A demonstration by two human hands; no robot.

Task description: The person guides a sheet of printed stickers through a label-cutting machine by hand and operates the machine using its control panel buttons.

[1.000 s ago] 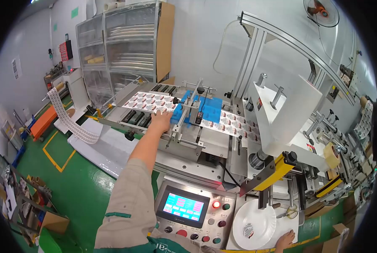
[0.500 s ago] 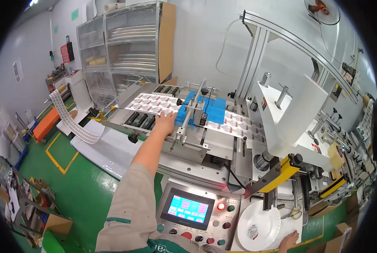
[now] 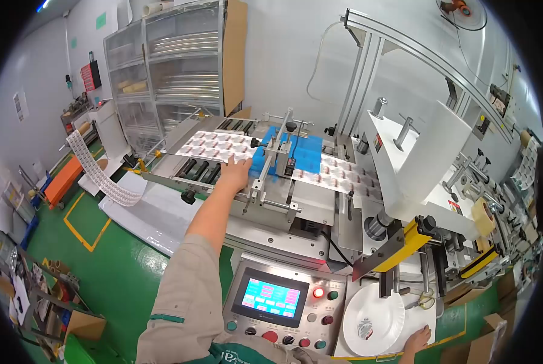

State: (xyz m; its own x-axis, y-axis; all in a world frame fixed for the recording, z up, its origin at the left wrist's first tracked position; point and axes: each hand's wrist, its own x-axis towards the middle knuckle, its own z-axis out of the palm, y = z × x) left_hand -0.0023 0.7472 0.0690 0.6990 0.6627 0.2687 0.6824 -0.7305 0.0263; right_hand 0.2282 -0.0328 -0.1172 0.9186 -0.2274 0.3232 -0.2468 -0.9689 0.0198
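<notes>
A strip of printed labels (image 3: 213, 145) runs across the machine bed and beneath a blue sheet (image 3: 308, 153). My left hand (image 3: 235, 173) is open, its fingertips on the near edge of the strip just left of the blue sheet. A metal bracket with black knobs (image 3: 277, 155) stands right beside it. Low at the right, my right hand (image 3: 418, 340) lies with its fingers extended at the edge of a white board (image 3: 412, 318). Close to it, a white plate (image 3: 388, 297) with a small label rests on that board.
In front of me is a control panel with a lit screen (image 3: 270, 297) and several buttons. A yellow-and-black bar (image 3: 405, 246) juts out above the plate. Scissors (image 3: 427, 299) lie beside the plate. At left, a long label strip (image 3: 98, 170) curls down toward the floor.
The view has shifted slightly. Both hands stay in nearly the same places, the left on the label strip and the right by the board's edge.
</notes>
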